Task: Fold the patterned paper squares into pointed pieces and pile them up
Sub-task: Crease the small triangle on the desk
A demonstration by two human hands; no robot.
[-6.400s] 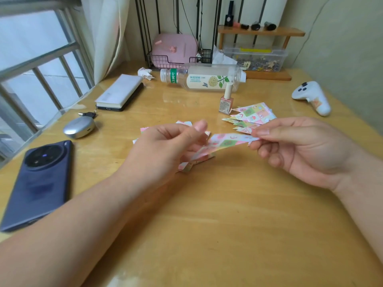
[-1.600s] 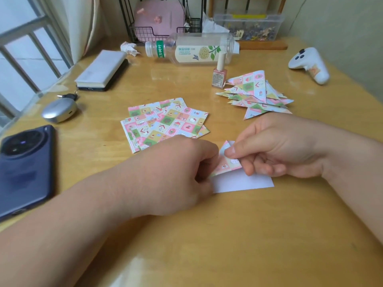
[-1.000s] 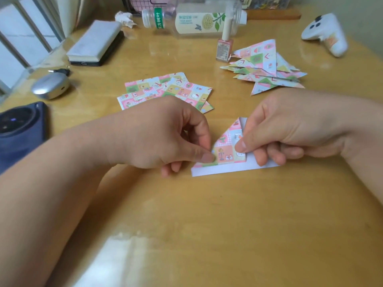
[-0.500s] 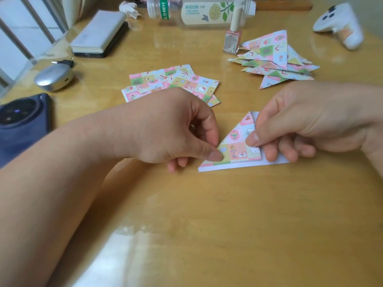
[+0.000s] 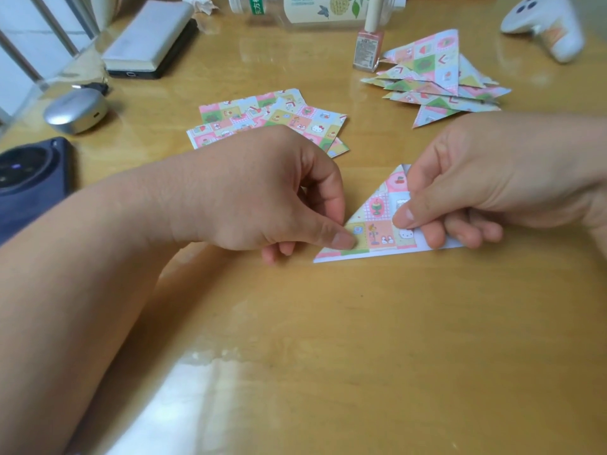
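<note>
Wooden and glossy, the table (image 5: 361, 339) fills the head view, and near its middle we find the paper being worked (image 5: 377, 228): a square folded over into a triangle, patterned side up, with a strip of its white underside showing along the near edge. Our left hand (image 5: 262, 198) is curled, its thumb pressed down on the paper's near left corner and its forefinger bent against the slanted fold. Our right hand (image 5: 486, 178) pinches the right side of the same paper, thumb on top and the other fingers tucked under the edge. Just beyond the left hand lies a loose fan of flat patterned squares (image 5: 295, 116). Farther back on the right we see the pile of folded pointed pieces (image 5: 437, 77), with a nail polish bottle (image 5: 368, 47) standing upright just beside it. A plastic bottle (image 5: 312, 9) lies on its side at the far edge, a white controller (image 5: 545, 24) rests at the far right, and a dark phone (image 5: 29, 182) lies flat at the left.
</note>
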